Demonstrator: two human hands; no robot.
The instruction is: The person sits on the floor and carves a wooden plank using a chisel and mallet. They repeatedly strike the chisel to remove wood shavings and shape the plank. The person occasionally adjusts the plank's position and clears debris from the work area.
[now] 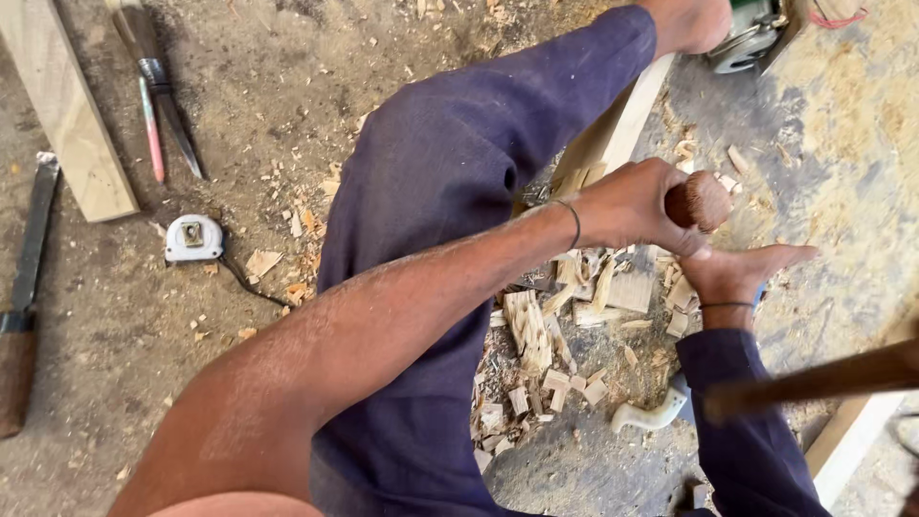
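My left hand is closed around the round brown wooden handle of a chisel. The chisel's blade is hidden below the hand, over a pale wooden plank that runs under my leg in dark blue trousers. A pile of wood chips lies just below the hand. My bare foot rests right beside the hand on the plank area. My right hand is out of view. A blurred brown wooden handle comes in from the right edge.
On the dusty floor lie a white tape measure, a chisel and a pink pencil, a pale board, and a long tool with a wooden handle. A green power tool sits top right, and a white handle lies near the chips.
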